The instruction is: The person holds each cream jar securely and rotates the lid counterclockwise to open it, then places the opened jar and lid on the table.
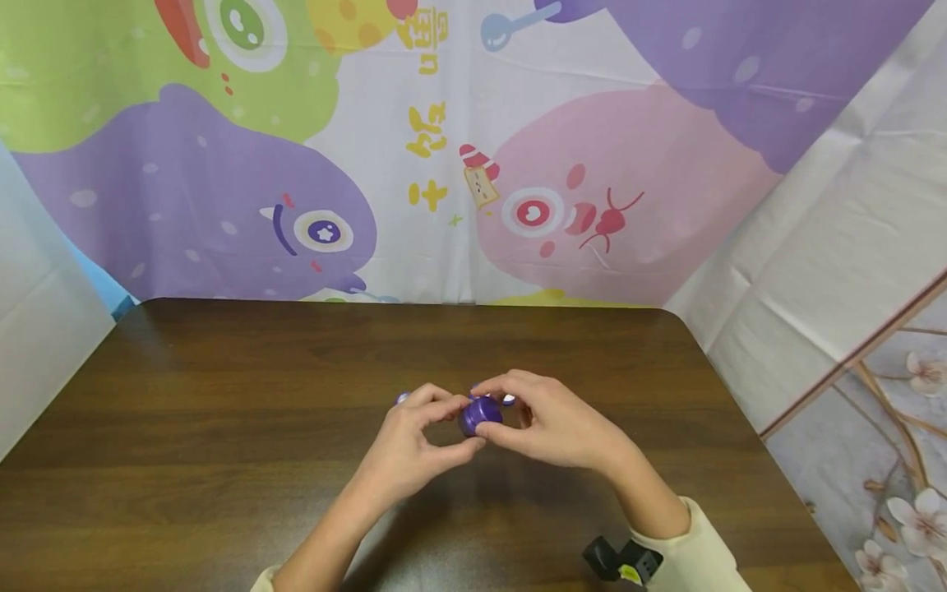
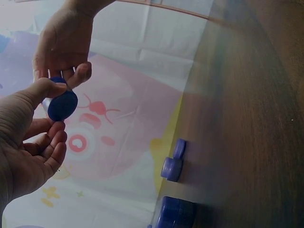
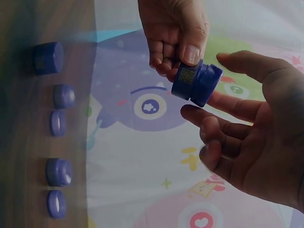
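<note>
Both hands meet at a small purple jar (image 1: 481, 416) held above the table. My left hand (image 1: 410, 440) grips its body, with the thumb lying against the labelled side (image 3: 187, 76) in the right wrist view. My right hand (image 1: 558, 419) curls its thumb and forefinger round the other, lid end (image 3: 207, 86). In the left wrist view the jar's flat round end (image 2: 62, 105) faces the camera, and my right hand (image 2: 66, 45) reaches in from above behind it. The right hand's remaining fingers are bent below the jar in the right wrist view.
On the brown wooden table (image 1: 222, 427) stand more purple pieces in a row: a larger jar (image 3: 48, 58), two smaller pots (image 3: 64, 96) and ring-like lids (image 3: 56, 203) beside them. The hands mostly hide these in the head view. A black device (image 1: 621, 561) lies by the right sleeve.
</note>
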A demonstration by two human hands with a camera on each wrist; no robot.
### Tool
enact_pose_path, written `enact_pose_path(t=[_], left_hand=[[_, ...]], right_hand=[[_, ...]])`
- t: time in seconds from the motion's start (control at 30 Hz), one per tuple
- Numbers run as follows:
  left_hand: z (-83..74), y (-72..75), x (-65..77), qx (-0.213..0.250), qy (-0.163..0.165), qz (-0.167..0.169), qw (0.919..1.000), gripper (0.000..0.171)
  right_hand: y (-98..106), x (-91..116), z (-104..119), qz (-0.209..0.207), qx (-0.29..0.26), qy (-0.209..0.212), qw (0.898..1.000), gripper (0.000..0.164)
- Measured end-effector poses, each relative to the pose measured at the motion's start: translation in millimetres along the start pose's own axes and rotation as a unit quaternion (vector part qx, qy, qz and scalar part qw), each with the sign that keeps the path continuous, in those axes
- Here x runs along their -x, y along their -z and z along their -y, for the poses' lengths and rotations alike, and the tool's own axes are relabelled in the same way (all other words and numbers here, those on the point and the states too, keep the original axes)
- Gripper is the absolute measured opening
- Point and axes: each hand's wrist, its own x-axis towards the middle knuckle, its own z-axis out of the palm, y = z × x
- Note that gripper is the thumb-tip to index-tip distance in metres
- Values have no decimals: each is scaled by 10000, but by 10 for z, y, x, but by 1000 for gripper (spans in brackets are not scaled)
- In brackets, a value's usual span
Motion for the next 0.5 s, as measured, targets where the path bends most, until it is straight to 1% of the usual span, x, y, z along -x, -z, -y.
enact_pose_path(t=[0.27,0.5], left_hand=[[-17,-11,-5,40,-24,50,10000,37],[-20,-24,-10,51,63,54,10000,35]], right_hand=[[1,-2,-7,83,-106,26,9999,35],[-25,-9,-13,-41,-169,107,9998,33]])
